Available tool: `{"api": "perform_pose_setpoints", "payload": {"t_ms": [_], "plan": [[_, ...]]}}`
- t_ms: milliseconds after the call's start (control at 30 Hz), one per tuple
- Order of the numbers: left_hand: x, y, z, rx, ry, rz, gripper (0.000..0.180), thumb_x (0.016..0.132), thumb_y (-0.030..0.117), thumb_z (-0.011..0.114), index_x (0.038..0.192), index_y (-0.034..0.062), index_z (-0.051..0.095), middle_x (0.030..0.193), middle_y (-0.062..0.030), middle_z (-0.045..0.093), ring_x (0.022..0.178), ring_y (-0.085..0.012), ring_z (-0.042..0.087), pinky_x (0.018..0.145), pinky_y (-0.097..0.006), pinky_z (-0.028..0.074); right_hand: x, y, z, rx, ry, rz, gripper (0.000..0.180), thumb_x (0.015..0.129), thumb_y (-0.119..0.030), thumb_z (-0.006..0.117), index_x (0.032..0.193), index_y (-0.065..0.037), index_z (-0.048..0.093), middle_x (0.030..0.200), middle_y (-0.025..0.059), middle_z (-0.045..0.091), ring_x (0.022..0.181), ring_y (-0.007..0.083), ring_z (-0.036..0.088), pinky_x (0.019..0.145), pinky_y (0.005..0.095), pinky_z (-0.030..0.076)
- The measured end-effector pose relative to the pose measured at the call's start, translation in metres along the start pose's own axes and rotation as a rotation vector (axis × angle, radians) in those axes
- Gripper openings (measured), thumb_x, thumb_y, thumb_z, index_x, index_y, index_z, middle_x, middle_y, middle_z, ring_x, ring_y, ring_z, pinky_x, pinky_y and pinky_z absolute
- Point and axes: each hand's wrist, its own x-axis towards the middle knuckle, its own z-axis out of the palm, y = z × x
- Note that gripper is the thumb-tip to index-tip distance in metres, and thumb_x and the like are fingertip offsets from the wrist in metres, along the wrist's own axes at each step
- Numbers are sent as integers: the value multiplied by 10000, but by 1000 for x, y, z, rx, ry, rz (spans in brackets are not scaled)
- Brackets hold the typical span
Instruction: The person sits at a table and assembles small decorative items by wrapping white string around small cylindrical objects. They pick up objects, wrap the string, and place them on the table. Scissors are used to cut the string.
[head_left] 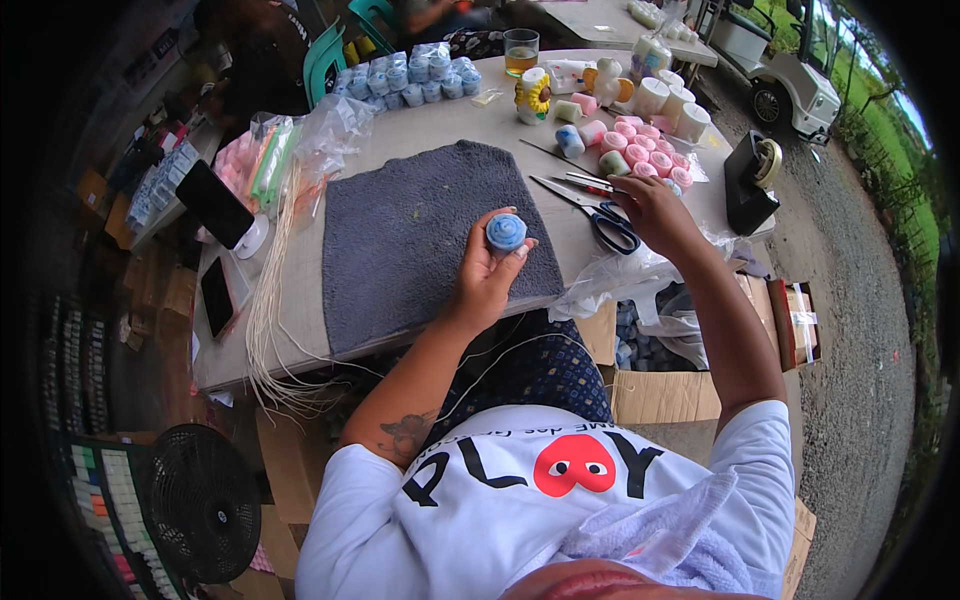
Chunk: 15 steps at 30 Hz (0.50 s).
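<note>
A small blue-and-white candle [507, 232] with a swirled top sits in my left hand [486, 268], fingers and thumb closed round its sides. It is held over the right part of a dark grey towel [420, 240]. At the right, my right hand [658, 210] is closed over the handle end of a small metal tool with red on it [592, 183]; the fingers partly hide that tool. Just beside it lie dark-blue-handled scissors [612, 225], with blades pointing away to the left. A thin dark rod [548, 153] lies beyond the scissors.
Pink swirled candles [650, 150] and white pillar candles [675, 100] crowd the far right, near a tape dispenser [750, 185]. Wrapped blue candles [410, 78] and a glass of amber liquid [521, 52] stand at the back. White wicks [275, 300] hang off the left side, by two phones [217, 297].
</note>
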Motion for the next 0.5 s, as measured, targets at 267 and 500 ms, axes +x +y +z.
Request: {"api": "perform_pose_setpoints", "payload": {"t_ms": [267, 500], "plan": [[-28, 23, -22, 96, 49, 82, 461, 915, 42, 530, 1332, 54, 333, 1092, -55, 489, 1007, -116, 519, 921, -280, 447, 53, 15, 46, -341, -432, 193, 230, 782, -99, 531, 954, -32, 670, 1025, 176, 608, 1071, 367, 513, 887, 429, 441], [-24, 10, -19, 223, 128, 213, 432, 879, 29, 599, 1218, 49, 332, 1048, -51, 488, 951, -101, 509, 865, -254, 461, 53, 45, 66, -482, -257, 185, 363, 800, -271, 599, 1003, 31, 594, 1016, 243, 594, 911, 376, 603, 829, 445, 461]]}}
